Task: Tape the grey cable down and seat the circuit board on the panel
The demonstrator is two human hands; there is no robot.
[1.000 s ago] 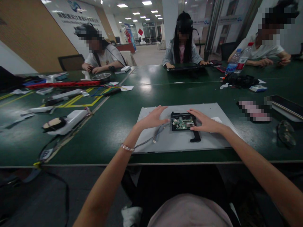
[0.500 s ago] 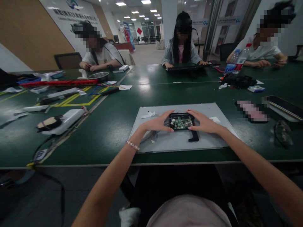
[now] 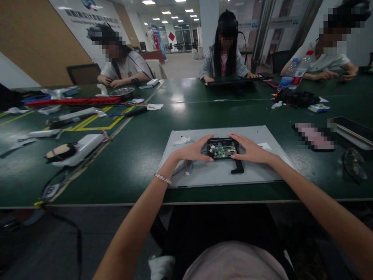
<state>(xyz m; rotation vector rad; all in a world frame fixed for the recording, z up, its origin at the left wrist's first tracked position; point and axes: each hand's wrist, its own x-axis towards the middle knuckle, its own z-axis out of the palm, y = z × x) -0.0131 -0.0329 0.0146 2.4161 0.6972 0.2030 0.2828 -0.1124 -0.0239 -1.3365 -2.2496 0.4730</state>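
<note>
A green circuit board in a black frame [image 3: 223,150] is held between my two hands, just over or on a flat grey panel [image 3: 215,175]. My left hand [image 3: 198,149] grips its left side, thumb in front and fingers behind. On the right side, my right hand [image 3: 247,149] grips it the same way. A black bracket-like arm [image 3: 238,166] sticks out below the frame's right end. Near my left hand, a thin cable [image 3: 187,168] and a scrap of white paper [image 3: 182,140] lie on the panel.
On the right of the green table are a pink phone [image 3: 314,137], a dark phone-like slab [image 3: 352,132], glasses [image 3: 354,165] and two bottles [image 3: 294,72]. At the left lie a white device [image 3: 84,149] and a long red bar [image 3: 72,101]. Three people sit across the table.
The view has shifted slightly. Both hands keep the same hold on the framed circuit board, with no clear movement of it on the panel.
</note>
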